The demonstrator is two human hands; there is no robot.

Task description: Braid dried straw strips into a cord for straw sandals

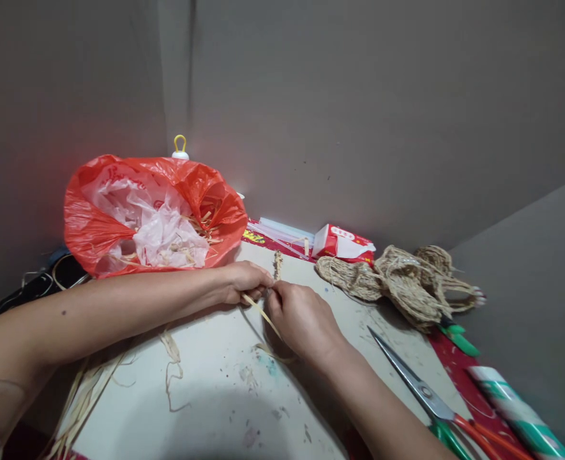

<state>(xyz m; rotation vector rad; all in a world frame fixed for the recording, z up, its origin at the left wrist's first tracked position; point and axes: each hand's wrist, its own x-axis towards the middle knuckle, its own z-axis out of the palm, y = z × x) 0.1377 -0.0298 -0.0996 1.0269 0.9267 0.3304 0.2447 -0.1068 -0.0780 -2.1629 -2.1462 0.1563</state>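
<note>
My left hand [246, 281] and my right hand [301, 319] meet near the middle of a stained white board [225, 396]. Both pinch pale straw strands [263, 313] at the base of a short braided straw cord [278, 264] that points away from me. Loose ends of the strands trail back under my right hand. More straw strips [88, 390] lie by my left forearm.
An orange plastic bag [152, 214] with white plastic and straw inside lies at the back left. Coils of braided straw rope [401, 281] sit at the right, a red box [342, 243] behind them. Scissors [421, 390] and a green-striped roll [516, 412] lie front right.
</note>
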